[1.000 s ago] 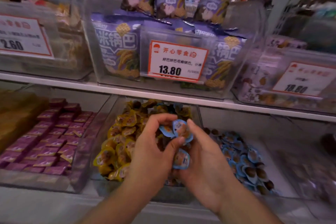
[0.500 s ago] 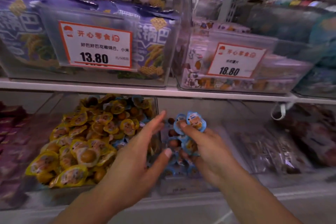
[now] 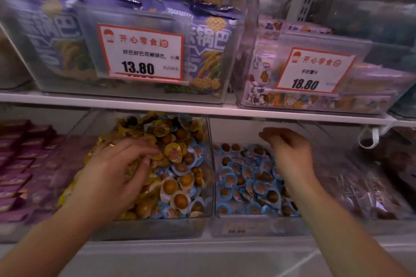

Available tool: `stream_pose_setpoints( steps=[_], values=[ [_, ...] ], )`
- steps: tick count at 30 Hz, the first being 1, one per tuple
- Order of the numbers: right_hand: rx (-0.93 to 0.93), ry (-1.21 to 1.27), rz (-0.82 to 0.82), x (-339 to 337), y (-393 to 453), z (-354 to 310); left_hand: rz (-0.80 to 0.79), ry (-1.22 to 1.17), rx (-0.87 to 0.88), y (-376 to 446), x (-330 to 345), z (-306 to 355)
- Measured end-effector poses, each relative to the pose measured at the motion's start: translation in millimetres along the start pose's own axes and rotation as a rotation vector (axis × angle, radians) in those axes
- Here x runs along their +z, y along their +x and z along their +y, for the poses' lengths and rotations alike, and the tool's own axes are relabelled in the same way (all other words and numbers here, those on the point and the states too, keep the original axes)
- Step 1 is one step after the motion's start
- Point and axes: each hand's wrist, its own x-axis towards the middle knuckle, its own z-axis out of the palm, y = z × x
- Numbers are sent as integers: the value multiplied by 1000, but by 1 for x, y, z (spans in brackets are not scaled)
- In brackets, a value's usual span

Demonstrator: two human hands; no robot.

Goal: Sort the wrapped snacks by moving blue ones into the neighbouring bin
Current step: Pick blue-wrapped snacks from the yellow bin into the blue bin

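A clear bin (image 3: 208, 164) on the lower shelf holds yellow-wrapped snacks (image 3: 173, 152) mixed with several blue-wrapped ones (image 3: 180, 170) along its right side. The neighbouring clear bin (image 3: 254, 224) to the right holds a layer of blue-wrapped snacks (image 3: 247, 180). My left hand (image 3: 117, 171) lies palm down on the yellow pile, fingers spread into the snacks. My right hand (image 3: 290, 153) hovers over the right bin with loosely curled fingers and nothing visible in it.
A white shelf edge (image 3: 202, 110) runs just above the bins. Above it stand clear bins of purple snack bags (image 3: 209, 47) with price tags 13.80 (image 3: 140, 51) and 18.80 (image 3: 315, 71). Purple wrapped bars (image 3: 24, 164) fill the bin at left; dark packets (image 3: 360, 186) lie at right.
My right hand has moved right over the neighbouring bin and no longer holds the blue snacks. My left hand has dropped onto the yellow pile. The view shifted.
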Motion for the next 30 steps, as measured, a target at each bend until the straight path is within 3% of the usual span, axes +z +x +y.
stream_pose_setpoints(
  steps=[7, 13, 17, 20, 23, 26, 27, 30],
  values=[
    [-628, -287, -581, 58, -81, -43, 4, 131, -123, -27, -48, -42],
    [-629, -634, -990, 131, -106, -32, -137, 231, 25, -46, -51, -37],
    [-587, -805, -950, 140, -82, -19, -316, 160, 54, -51, -25, -16],
    [-593, -1001, -784, 145, -70, -16, -465, 218, -47, -44, -8, -17],
    [-526, -1101, -689, 149, -66, -20, -470, 329, -62, -31, 4, -25],
    [-552, -927, -828, 135, -65, -39, -466, 383, -131, -18, 14, -25],
    [-633, -883, -798, 125, -64, -47, -462, 400, -145, -14, 16, -24],
    [-810, -688, -501, 90, -62, -54, -398, 468, -167, 1, 17, -19]
  ],
)
